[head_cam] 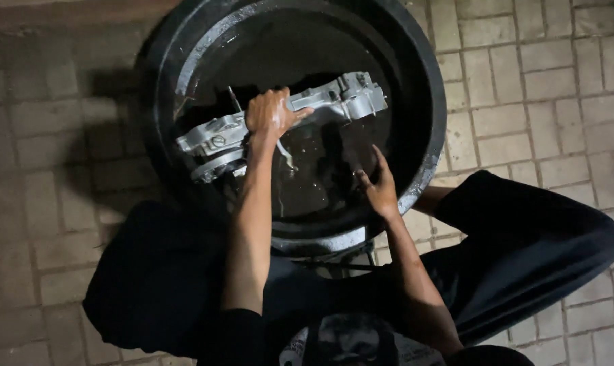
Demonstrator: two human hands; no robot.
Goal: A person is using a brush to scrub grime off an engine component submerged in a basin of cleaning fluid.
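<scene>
A long silver metal engine casing lies across a round black basin that holds dark liquid. My left hand, wet and shiny, grips the casing at its middle and holds it above the liquid. My right hand reaches into the basin near its front rim, fingers spread and dipped toward the dark liquid, holding nothing that I can see. A thin metal rod sticks up just left of my left hand.
The basin stands on a pavement of light rectangular bricks. My knees in black trousers flank the basin at the front. A dark frame or stand shows below the basin's front rim.
</scene>
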